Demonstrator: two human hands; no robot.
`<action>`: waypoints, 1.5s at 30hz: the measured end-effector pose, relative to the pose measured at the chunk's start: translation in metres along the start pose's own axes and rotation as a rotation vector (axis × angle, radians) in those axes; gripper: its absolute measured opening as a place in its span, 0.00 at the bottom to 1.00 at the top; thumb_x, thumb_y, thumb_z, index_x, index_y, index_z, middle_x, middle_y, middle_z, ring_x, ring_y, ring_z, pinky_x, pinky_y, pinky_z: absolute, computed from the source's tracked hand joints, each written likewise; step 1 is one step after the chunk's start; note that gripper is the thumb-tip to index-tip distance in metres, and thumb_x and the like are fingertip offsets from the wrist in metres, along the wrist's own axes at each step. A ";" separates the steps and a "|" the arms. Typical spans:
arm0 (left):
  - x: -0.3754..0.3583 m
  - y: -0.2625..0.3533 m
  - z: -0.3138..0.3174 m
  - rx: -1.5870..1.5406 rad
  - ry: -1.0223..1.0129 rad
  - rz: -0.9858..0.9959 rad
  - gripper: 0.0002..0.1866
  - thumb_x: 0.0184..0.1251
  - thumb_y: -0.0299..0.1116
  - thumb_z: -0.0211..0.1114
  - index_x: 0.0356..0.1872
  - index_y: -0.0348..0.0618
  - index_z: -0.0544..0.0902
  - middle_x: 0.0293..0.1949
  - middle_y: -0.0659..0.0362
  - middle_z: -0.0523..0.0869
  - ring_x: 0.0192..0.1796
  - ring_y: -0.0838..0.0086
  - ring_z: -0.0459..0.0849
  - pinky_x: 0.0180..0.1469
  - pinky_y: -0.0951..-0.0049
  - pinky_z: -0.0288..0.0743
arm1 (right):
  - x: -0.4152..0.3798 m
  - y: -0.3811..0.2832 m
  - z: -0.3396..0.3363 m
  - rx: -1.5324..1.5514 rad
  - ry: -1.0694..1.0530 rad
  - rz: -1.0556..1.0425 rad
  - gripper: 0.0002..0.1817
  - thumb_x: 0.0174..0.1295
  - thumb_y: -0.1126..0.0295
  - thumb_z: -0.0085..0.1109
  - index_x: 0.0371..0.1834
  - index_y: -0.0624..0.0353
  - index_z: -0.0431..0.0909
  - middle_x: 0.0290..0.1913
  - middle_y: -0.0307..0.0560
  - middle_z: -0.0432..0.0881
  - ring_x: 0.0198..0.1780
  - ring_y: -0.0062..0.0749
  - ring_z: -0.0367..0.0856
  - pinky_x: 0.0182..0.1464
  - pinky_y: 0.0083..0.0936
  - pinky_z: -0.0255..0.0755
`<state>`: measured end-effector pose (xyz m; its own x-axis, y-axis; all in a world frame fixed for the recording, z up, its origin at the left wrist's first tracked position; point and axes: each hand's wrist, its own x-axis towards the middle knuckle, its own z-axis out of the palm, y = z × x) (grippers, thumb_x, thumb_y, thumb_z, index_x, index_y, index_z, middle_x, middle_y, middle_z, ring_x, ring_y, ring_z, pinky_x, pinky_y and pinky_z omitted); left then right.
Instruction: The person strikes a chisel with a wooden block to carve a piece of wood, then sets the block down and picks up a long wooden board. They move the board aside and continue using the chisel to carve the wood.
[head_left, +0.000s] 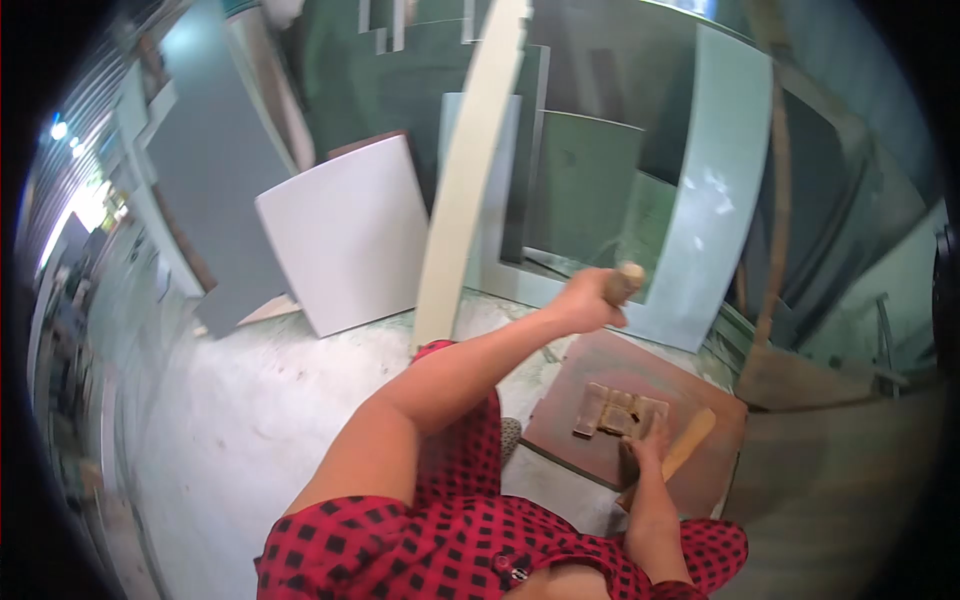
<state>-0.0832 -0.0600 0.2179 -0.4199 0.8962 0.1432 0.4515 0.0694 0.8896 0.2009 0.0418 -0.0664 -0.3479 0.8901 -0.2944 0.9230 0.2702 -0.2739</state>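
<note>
Floor-board woodblock [618, 411] under right fingers [650, 437]

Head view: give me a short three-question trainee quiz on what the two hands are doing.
1. True or false: the raised left hand is closed around a brown wooden handle.
2. What does the right hand touch? A: small brown wooden blocks. B: a metal bucket.
3. What do the blocks lie on?
Key: 1 true; 2 A; 3 the reddish-brown flat board on the floor.
</note>
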 end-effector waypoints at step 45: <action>0.037 -0.062 0.094 0.181 0.042 0.098 0.23 0.31 0.30 0.74 0.37 0.37 0.83 0.33 0.48 0.85 0.37 0.59 0.84 0.39 0.61 0.76 | -0.048 0.102 -0.006 1.428 -0.219 0.364 0.17 0.48 0.67 0.61 0.41 0.62 0.73 0.33 0.48 0.77 0.35 0.43 0.78 0.41 0.43 0.76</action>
<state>-0.0524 0.0104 0.1276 -0.3981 0.8836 0.2464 0.6239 0.0638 0.7789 0.3130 0.0285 -0.0749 -0.2762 0.7216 -0.6348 0.0709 -0.6434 -0.7622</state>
